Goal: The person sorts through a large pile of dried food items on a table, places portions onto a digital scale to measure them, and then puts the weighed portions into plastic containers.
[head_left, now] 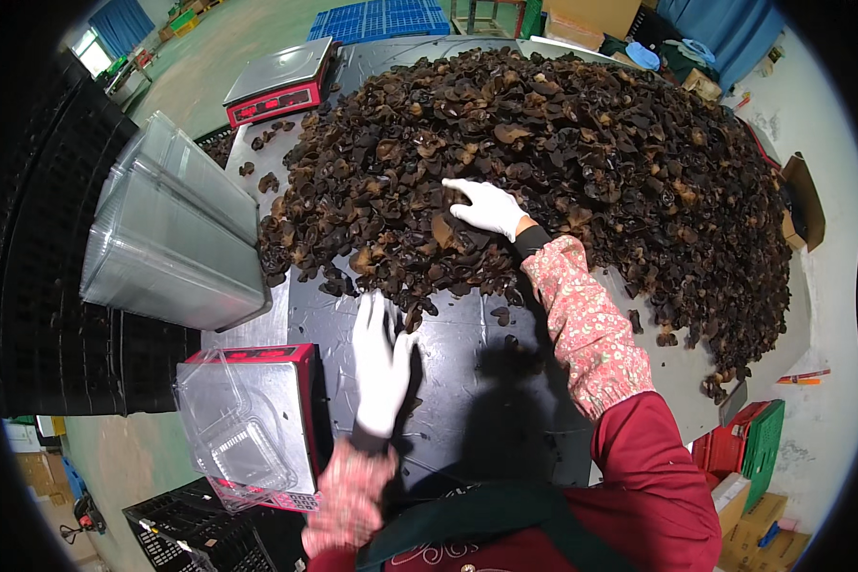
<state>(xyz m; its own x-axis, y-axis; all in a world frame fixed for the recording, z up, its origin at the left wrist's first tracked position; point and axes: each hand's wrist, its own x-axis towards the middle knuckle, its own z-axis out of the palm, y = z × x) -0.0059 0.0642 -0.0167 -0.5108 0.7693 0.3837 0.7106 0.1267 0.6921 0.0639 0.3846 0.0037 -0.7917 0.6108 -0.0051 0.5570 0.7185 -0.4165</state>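
Note:
A wide heap of dark brown wood ear mushrooms (543,133) covers most of the table (448,381). My right hand (488,207), in a white glove, reaches onto the heap's near side with thumb and forefinger apart; its other fingers are partly hidden. Lower and to the left, my gloved left hand (381,372) is held with fingers stretched out, their tips at the heap's near edge. I see nothing held in it. Beside it, a red scale (300,400) bears a clear plastic clamshell box (238,448) with its lid up.
Tall stacks of clear plastic boxes (176,238) stand at the table's left edge. A second red scale (276,81) sits at the far left corner. Black crates (57,238) rise beyond the left side. Red and green crates (748,443) and cardboard boxes (763,539) are at the lower right.

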